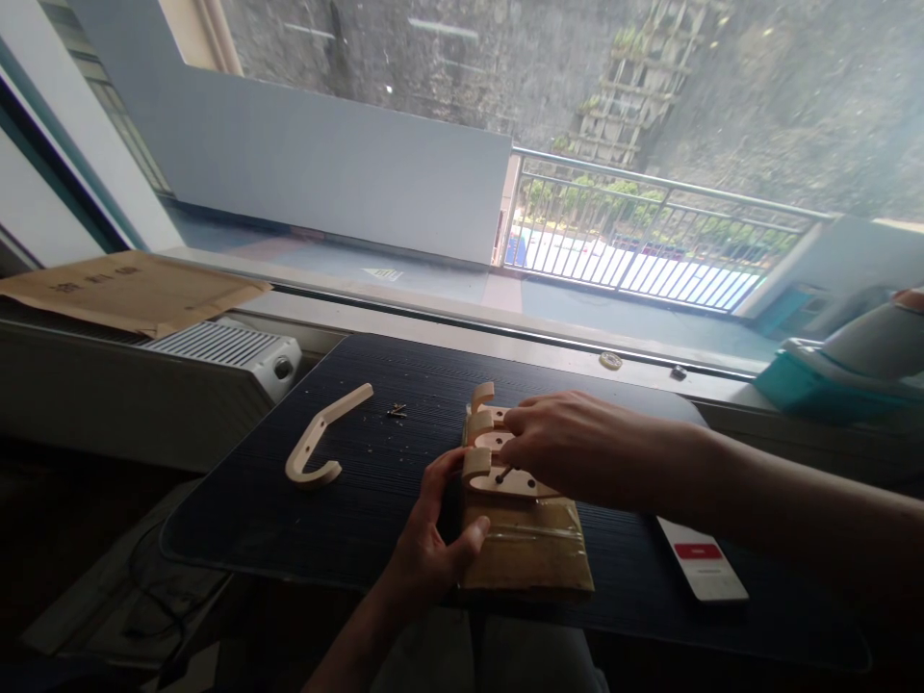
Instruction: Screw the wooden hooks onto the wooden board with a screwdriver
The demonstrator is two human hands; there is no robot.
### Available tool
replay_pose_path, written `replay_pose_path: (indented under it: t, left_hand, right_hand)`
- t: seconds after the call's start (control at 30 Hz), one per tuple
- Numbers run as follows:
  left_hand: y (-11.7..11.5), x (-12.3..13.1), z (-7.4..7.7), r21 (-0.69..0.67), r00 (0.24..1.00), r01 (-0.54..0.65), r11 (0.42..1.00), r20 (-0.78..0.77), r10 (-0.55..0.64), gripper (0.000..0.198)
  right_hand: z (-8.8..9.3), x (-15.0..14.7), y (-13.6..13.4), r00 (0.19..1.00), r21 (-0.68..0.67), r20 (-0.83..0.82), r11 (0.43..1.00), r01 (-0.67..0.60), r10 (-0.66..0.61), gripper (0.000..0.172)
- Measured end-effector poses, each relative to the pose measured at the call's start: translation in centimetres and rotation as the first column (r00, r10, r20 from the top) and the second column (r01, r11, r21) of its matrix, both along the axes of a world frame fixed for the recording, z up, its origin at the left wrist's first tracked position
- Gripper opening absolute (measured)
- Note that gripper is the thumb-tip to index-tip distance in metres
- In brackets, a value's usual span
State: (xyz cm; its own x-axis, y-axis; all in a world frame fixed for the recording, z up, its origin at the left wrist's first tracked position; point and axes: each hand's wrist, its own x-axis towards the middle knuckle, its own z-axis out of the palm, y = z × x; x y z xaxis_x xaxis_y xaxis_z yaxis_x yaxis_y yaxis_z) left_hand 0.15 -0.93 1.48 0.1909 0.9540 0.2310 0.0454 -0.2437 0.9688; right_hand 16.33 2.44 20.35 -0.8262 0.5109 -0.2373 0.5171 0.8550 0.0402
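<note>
Several pale wooden hooks (485,452) lie in a row on top of a flat brown cardboard packet (530,549) wrapped in clear tape, on a dark table (289,510). My left hand (431,539) grips the packet's left edge, thumb on top. My right hand (570,445) reaches in from the right, its fingers pinched over the hooks around a small dark screw or tool tip I cannot make out. One more wooden hook (322,439) lies loose on the table to the left. A few small screws (396,411) lie near it.
A white phone (702,560) with a red band lies right of the packet. A white radiator (223,351) and a brown envelope (130,287) sit at the left under the window sill. A teal and grey object (830,380) stands at the far right.
</note>
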Motion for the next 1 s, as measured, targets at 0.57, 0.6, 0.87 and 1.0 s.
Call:
replay_pose_path:
  t: [0.57,0.6,0.87,1.0]
  left_hand:
    - [0.2,0.0,-0.7,0.034,1.000,-0.004,0.999,-0.010,0.005,0.060]
    - [0.2,0.0,-0.8,0.035,1.000,-0.006,0.999,-0.008,0.006,0.061]
    - [0.0,0.2,0.3,-0.004,1.000,-0.015,1.000,0.026,0.015,0.059]
    - [-0.1,0.2,0.3,-0.006,0.999,-0.011,1.000,0.036,0.012,0.059]
  right_hand:
    - [0.6,-1.5,0.3,0.993,-0.037,0.110,0.998,0.054,-0.050,0.018]
    - [0.6,-1.6,0.5,0.990,-0.044,0.125,0.997,0.070,-0.064,0.018]
    - [0.6,-3.4,0.6,0.921,0.049,0.253,0.955,0.293,-0.296,0.012]
    - [1.5,-3.5,0.3,0.923,0.042,0.281,0.964,0.263,-0.264,0.015]
